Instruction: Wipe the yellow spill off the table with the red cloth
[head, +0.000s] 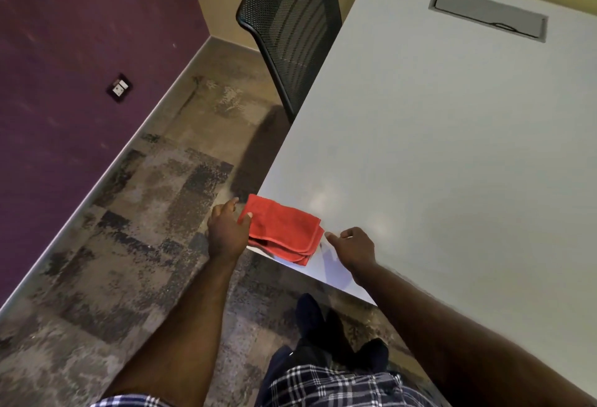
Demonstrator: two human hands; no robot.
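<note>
A folded red cloth (281, 232) lies on the near left corner of the white table (436, 148), its near edge overhanging the table's edge a little. My left hand (227, 229) is at the cloth's left end, thumb on top of the fabric, pinching that edge. My right hand (353, 247) rests on the table just right of the cloth. Its forefinger tip is next to the cloth's right corner and its other fingers are loosely curled around nothing. No yellow mark shows on the tabletop.
A black mesh chair (290, 29) stands against the table's left side. A grey cable hatch (487, 14) is set into the far part of the table. Patterned carpet (129, 245) and a purple wall (64, 83) lie to the left.
</note>
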